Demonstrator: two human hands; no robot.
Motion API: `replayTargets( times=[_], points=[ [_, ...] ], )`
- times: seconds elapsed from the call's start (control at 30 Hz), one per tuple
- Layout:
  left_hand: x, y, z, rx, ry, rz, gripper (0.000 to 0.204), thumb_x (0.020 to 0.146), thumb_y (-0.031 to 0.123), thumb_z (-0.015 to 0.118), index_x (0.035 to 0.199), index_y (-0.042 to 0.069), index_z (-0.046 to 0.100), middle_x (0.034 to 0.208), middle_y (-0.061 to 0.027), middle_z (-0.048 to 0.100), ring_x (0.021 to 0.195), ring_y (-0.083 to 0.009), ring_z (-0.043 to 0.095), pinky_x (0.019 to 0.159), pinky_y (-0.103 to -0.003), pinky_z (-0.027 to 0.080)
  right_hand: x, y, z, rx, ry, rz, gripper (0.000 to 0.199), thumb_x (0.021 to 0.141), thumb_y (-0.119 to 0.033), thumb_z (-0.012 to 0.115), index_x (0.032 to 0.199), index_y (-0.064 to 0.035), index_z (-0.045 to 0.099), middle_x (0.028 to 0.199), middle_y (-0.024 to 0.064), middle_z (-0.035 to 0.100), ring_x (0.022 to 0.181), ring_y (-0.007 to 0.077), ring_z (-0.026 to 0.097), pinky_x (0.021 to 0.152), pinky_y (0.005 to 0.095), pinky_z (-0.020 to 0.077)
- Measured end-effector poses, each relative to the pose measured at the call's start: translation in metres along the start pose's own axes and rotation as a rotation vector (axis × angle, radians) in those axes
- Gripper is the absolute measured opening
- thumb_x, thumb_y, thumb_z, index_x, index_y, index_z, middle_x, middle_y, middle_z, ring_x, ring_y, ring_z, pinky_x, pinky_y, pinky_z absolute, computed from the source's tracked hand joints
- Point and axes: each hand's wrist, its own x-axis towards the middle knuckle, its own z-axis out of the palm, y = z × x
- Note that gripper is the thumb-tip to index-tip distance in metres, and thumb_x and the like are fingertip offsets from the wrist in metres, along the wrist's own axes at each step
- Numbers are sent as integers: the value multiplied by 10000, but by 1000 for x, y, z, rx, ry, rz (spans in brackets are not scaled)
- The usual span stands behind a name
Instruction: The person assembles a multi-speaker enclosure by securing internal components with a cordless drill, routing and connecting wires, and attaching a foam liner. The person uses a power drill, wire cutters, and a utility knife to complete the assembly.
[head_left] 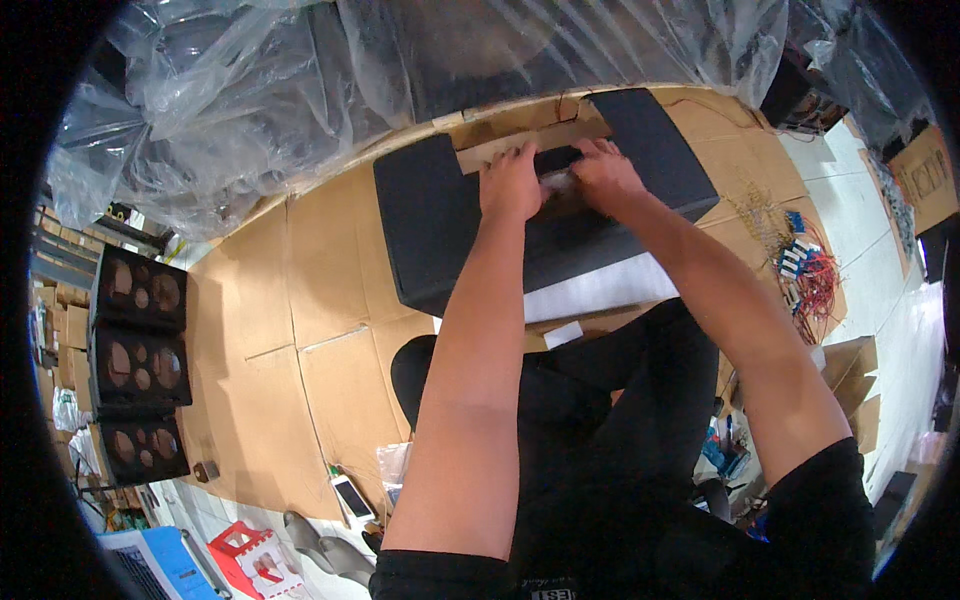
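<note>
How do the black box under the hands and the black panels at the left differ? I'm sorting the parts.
The black box shows plain, unbroken faces; the black panels are pierced with round holes. The box lies under the left hand and right hand; the panels lie untouched, three in a row. Both are matt black and rest on cardboard.

A big black box (440, 225) lies flat near the far edge of the cardboard-covered table (330, 300). A brown cardboard strip (520, 140) rests across its top.

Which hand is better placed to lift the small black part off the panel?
Right, probably: the right hand already covers the small black part, while the left hand rests beside it on the black panel.
</note>
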Motion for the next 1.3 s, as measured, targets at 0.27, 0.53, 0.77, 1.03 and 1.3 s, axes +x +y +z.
replayTargets(
  times=[0.27, 0.53, 0.77, 1.03, 1.3],
  points=[
    [7, 0, 0, 181, 51, -32, 636, 746, 235, 772, 1311, 140, 498, 1354, -83, 535, 1268, -302, 504, 1069, -564, 367, 24, -2, -11, 12, -32, -79, 477, 730, -119, 718, 1169, -35, 552, 1178, 149, 556, 1156, 341, 536, 993, 510, 454],
    [15, 11, 3, 209, -12, -26, 554, 756, 199, 754, 1257, 102, 539, 1321, -91, 555, 1246, -315, 521, 1009, -582, 424, 37, -8, 14, -71, 12, -11, 461, 772, -91, 637, 1220, -34, 543, 1219, 169, 546, 1145, 352, 556, 939, 515, 493],
    [18, -6, 9, 158, -45, 51, 686, 712, 159, 787, 1324, 101, 482, 1316, -134, 549, 1254, -331, 503, 1003, -551, 440, 44, 11, 21, 110, -134, -82, 589, 686, -103, 693, 1245, -42, 517, 1238, 180, 558, 1195, 388, 524, 1045, 518, 400],
    [20, 9, -1, 201, -152, 10, 728, 710, 147, 789, 1357, 96, 461, 1337, -141, 547, 1273, -334, 485, 1037, -510, 416, 41, 11, 37, 144, -60, -36, 621, 629, -117, 713, 1221, -51, 537, 1099, 199, 624, 1114, 384, 576, 1059, 480, 374],
    [29, -49, -14, -800, -188, 57, 491, 816, -2, 574, 1303, 47, 539, 1202, -154, 630, 1115, -253, 601, 1005, -342, 437, 35, -4, 6, 202, -168, 18, 775, 646, -477, 761, 1267, -57, 564, 1214, 201, 605, 1195, 352, 533, 1100, 503, 314]
  ],
)
